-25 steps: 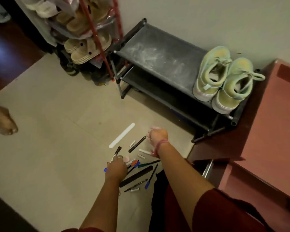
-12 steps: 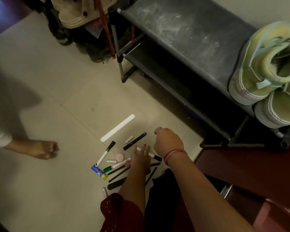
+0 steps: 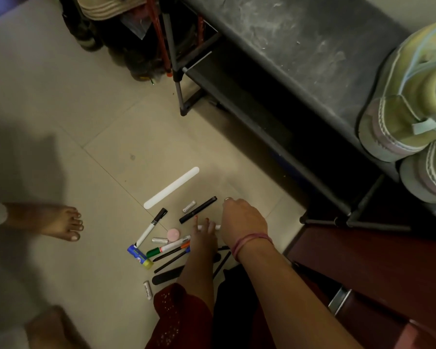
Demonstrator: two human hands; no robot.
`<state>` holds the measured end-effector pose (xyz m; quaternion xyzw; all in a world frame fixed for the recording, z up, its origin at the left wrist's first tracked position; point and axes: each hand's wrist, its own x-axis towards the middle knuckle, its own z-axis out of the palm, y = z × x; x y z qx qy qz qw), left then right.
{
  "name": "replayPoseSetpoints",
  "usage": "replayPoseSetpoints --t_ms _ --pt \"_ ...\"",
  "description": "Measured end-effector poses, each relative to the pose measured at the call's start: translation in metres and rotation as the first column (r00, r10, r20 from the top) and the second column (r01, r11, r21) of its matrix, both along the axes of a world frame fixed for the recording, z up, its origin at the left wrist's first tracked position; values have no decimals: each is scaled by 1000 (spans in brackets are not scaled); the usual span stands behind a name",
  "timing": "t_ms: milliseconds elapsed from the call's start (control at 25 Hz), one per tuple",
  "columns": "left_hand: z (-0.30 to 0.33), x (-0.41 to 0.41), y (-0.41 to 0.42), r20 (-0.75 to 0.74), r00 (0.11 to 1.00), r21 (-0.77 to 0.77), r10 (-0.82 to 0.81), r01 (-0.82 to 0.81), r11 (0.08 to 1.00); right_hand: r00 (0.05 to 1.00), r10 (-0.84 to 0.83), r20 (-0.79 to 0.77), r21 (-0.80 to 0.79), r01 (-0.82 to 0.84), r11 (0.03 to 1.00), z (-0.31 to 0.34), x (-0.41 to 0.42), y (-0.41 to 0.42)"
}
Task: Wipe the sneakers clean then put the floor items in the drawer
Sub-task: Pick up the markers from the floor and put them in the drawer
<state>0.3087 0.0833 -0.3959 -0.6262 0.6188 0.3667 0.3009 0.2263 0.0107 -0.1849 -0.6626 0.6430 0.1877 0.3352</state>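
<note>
Several pens, markers and small items lie scattered on the tiled floor: a long white nail file (image 3: 171,187), a black-capped white marker (image 3: 151,226), a black pen (image 3: 198,209), a battery (image 3: 188,206), a green-capped marker (image 3: 168,246) and a blue glue stick (image 3: 139,256). My left hand (image 3: 203,236) reaches in with straight fingers touching a white pen (image 3: 209,226). My right hand (image 3: 242,220) hovers beside it, knuckles up, fingers curled down out of sight. Two pale green sneakers (image 3: 408,102) stand on the black shoe rack (image 3: 300,59).
A reddish cabinet (image 3: 388,268) with an open drawer's metal rail (image 3: 337,298) is at the lower right. Another person's bare foot (image 3: 58,222) stands on the floor at left. A second rack holding sandals (image 3: 103,6) is at the top left.
The view has dropped closer to the floor. My left hand moved right from the markers to the white pen. My right hand went from spread fingers to curled.
</note>
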Motion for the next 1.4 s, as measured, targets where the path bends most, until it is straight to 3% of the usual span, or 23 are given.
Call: replayPoseSetpoints --t_ms 80,120,160,200,240,280,360,400,440,480,560,640,720,760,800,880,920,1080,1240,1400 --pt "9 -12 -2 -100 977 -296 -186 149 943 999 -35 27 -14 35 999 -3 1 1" --pt "17 -12 -8 -226 947 -342 -229 142 929 997 -68 48 -36 70 997 -6 1 0" --pt "26 -15 -15 -319 945 -371 -78 -49 927 990 -114 80 -70 119 990 -10 1 -1" --pt "31 -15 -16 -425 876 -312 226 -376 872 972 -193 134 -107 208 972 -13 2 -1" --pt "33 -12 -17 -529 691 -271 493 -687 674 925 -309 220 -133 342 930 -14 2 -2" --pt "49 -12 -20 -636 433 -166 639 -885 434 840 -433 328 -139 496 857 -14 4 -3" --pt "78 -11 -20 -821 -13 56 571 -997 57 639 -605 475 -75 715 695 -12 7 -6" --pt "104 -15 -20 -808 -267 275 525 -959 -65 564 -666 489 -3 764 645 -12 7 -7" --pt "124 -21 -16 -760 -453 467 467 -880 -94 498 -716 489 84 791 606 -14 7 -8" --pt "142 -26 -13 -724 -531 568 439 -821 -57 446 -752 485 158 801 577 -15 7 -9" --pt "150 -25 -3 -734 -509 610 450 -786 105 359 -777 518 219 822 526 -12 9 -11" --pt "128 -9 0 -794 -365 506 486 -840 197 370 -756 541 129 851 509 -7 9 -15" --pt "83 12 -11 -774 88 73 627 -971 226 530 -703 473 -29 808 589 -3 7 -14" --pt "60 22 -16 -678 345 -150 649 -929 338 632 -649 424 -84 741 666 -3 6 -13" --pt "42 28 -22 -571 543 -275 615 -833 480 741 -569 356 -118 640 760 -3 6 -10" --pt "15 36 -31 -339 832 -367 438 -546 753 909 -368 196 -133 397 908 -3 6 -5" --pt "6 40 -36 -239 907 -372 347 -416 830 950 -284 130 -125 299 946 -2 7 -3" --pt "-4 43 -46 -95 973 -386 210 -231 893 989 -150 -18 -114 147 983 2 4 -5" --pt "-20 41 -35 -53 979 -322 198 -204 925 995 -96 -39 -97 92 991 0 13 -4" --pt "-24 33 -28 -151 915 -238 374 -401 885 996 -68 -59 -77 63 995 1 14 -3"
